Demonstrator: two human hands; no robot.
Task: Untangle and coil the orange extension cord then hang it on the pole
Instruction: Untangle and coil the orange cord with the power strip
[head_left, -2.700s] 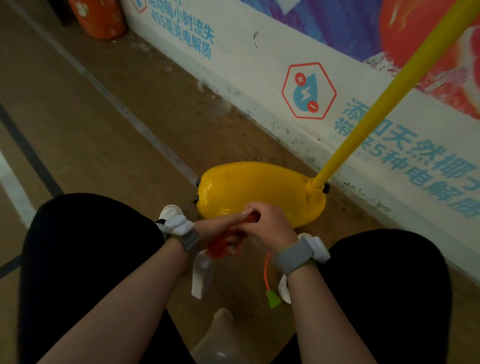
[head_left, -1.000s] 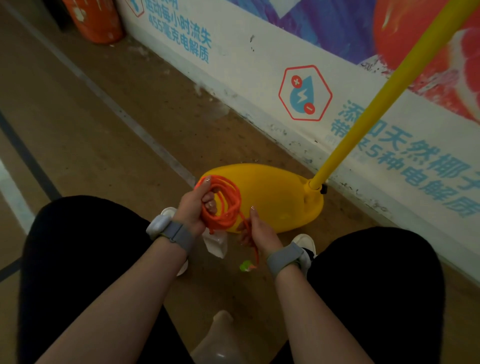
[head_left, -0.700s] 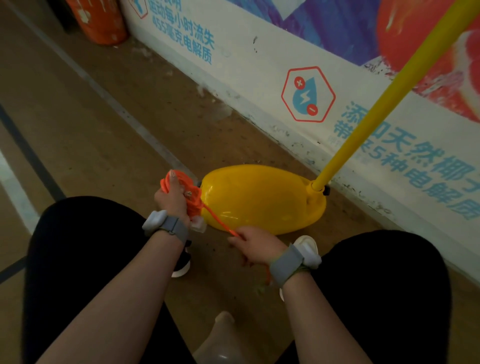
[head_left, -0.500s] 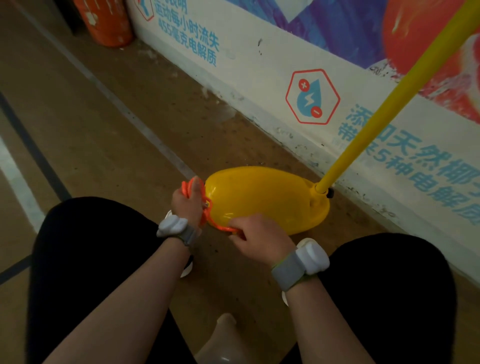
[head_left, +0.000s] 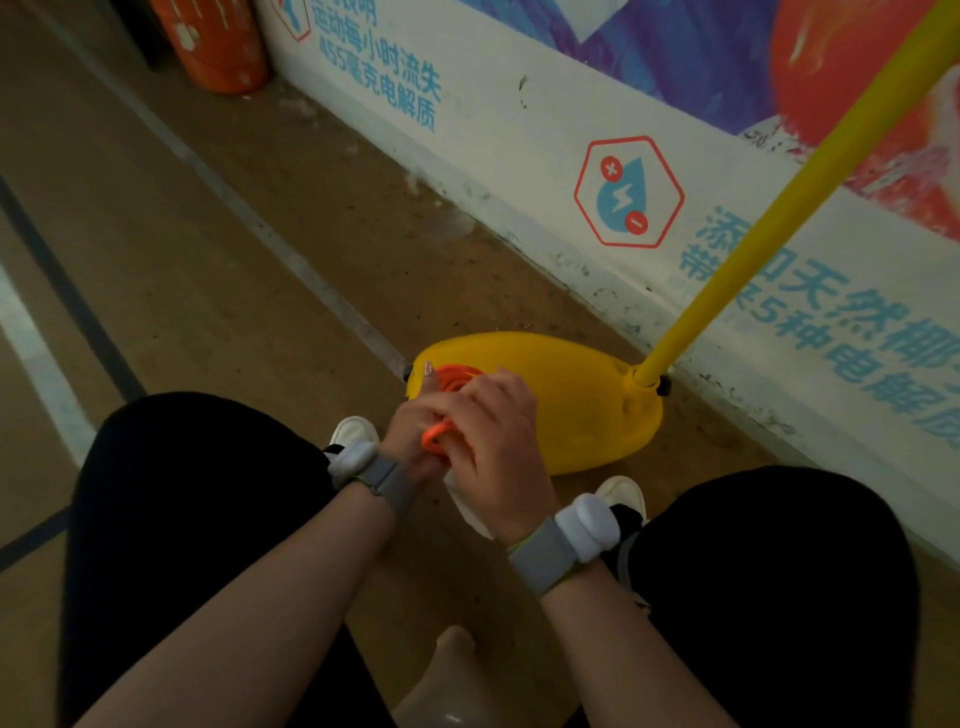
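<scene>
While left hand (head_left: 413, 428) grips the coiled orange cord (head_left: 458, 378) with fingers curled round it, right hand (head_left: 493, 441) is curled over the same coil, hands touching, held over the near end of the yellow base (head_left: 571, 410), pole (head_left: 769, 228) to the right.

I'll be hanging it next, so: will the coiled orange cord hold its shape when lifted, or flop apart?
Probably floppy: the orange cord is thin and bends into tight loops, so it likely loosens unless gripped. Probably light, since the left hand grips the whole bundle while the right hand curls over it.
</scene>
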